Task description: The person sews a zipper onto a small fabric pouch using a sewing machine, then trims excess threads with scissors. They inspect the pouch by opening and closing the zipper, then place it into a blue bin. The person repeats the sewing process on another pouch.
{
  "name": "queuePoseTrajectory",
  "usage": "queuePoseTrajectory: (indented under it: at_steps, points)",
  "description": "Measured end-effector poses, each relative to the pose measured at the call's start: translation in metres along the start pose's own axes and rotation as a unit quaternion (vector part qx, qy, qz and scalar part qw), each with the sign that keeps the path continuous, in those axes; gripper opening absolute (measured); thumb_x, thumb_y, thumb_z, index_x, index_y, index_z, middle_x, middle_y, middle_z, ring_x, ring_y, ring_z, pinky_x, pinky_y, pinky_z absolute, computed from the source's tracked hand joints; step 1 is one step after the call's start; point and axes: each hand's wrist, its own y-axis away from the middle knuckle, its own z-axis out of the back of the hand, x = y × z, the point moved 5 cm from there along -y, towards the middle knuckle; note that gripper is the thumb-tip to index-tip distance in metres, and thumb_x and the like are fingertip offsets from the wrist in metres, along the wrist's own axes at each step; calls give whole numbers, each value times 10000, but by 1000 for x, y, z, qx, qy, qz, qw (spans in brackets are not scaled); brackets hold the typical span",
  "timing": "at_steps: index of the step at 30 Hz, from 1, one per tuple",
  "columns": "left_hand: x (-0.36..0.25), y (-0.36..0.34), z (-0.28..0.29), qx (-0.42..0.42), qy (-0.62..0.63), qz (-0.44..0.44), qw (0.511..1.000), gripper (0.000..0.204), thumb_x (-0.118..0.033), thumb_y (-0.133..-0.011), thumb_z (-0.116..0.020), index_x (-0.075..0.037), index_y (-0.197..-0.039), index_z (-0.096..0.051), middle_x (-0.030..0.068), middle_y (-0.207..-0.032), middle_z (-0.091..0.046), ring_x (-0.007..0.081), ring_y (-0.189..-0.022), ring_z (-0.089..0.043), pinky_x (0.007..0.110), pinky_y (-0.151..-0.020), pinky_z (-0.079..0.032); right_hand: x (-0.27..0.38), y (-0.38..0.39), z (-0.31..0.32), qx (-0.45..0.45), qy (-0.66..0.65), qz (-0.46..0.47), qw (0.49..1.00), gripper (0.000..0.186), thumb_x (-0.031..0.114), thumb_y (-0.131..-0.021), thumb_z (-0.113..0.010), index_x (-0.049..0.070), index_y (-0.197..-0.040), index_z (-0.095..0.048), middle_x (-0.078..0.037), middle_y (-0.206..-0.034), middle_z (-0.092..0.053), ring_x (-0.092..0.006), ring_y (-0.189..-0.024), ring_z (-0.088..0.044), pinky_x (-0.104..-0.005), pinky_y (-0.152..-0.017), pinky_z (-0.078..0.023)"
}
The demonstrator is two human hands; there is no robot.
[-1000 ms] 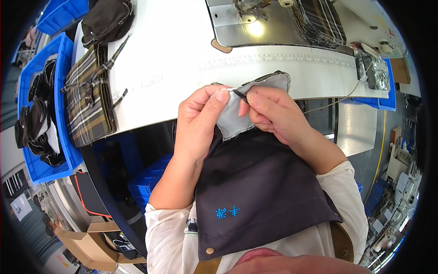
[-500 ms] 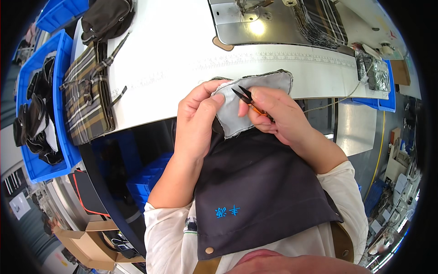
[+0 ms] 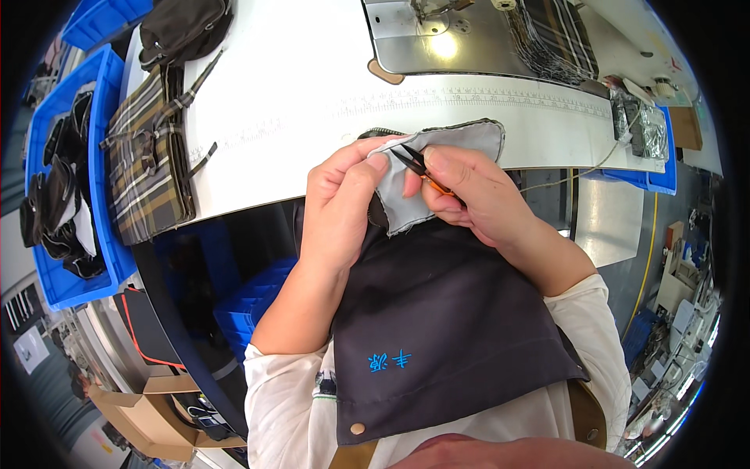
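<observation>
A grey-lined fabric piece (image 3: 469, 139) with dark edging and a zipper strip (image 3: 379, 132) is held up at the table's front edge. My left hand (image 3: 341, 195) pinches its upper left corner between thumb and fingers. Small black thread snips (image 3: 406, 159) with an orange part sit in my right hand (image 3: 476, 195), fingers wrapped round them, blades pointing at the fabric edge beside my left thumb. Below both hands lies my dark apron (image 3: 445, 305).
A white table (image 3: 273, 47) carries a sewing machine (image 3: 426, 19), plaid pieces (image 3: 148, 172) and a black pouch (image 3: 183, 31). Blue bins (image 3: 117, 234) of dark pieces stand left; another blue bin (image 3: 660, 176) is at the right. A cardboard box (image 3: 148, 422) is lower left.
The snips have come into clearer view, with their blades raised over the grey lining and then moved to the edge near my left thumb. The fabric piece has spread out more to the right.
</observation>
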Motion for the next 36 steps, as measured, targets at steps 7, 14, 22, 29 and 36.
queuePoseTrajectory:
  at_steps: [7, 14, 22, 29, 36]
  points:
    - [-1, 0, -1, 8, -12, -14, 1000, 287, -76, -979, -507, 43, -1164, -691, 44, -993, -697, 87, -908, -591, 258, -844, -471, -1, 0, 0, -5, -5, -3, 1000, 471, 418, -1068, -422, 2, -964, -618, 49, -629, -403, -32, -521, -286, -213, -466, -226]
    - [-3, 1, -3, 13, -13, -20, 1000, 291, -79, -982, -504, 45, -1171, -687, 51, -1002, -697, 99, -919, -595, 272, -866, -472, 0, 0, 0, -4, -1, 5, 1000, 467, 411, -1070, -423, -1, -968, -620, 50, -627, -400, -30, -522, -282, -213, -468, -225]
    - [-2, 1, -3, 21, -26, -27, 999, 299, -94, -992, -499, 33, -1188, -686, 41, -989, -693, 97, -929, -594, 268, -871, -470, -1, 0, 0, -10, -17, 7, 1000, 460, 402, -1070, -432, -5, -984, -630, 52, -626, -401, -29, -524, -279, -213, -471, -224]
    - [-2, 2, -4, 17, -27, -28, 999, 301, -96, -993, -498, 32, -1191, -686, 36, -987, -691, 94, -932, -590, 266, -875, -465, -2, 0, 1, -10, -12, 2, 1000, 457, 401, -1068, -441, -7, -1000, -637, 54, -632, -402, -28, -526, -275, -209, -475, -224]
    - [-1, 2, -4, 16, -25, -33, 999, 298, -99, -997, -504, 27, -1195, -688, 33, -1000, -692, 95, -948, -588, 266, -891, -458, -2, 1, 1, -5, -16, 4, 1000, 460, 406, -1066, -447, -7, -1005, -640, 66, -638, -394, -23, -535, -277, -205, -477, -231]
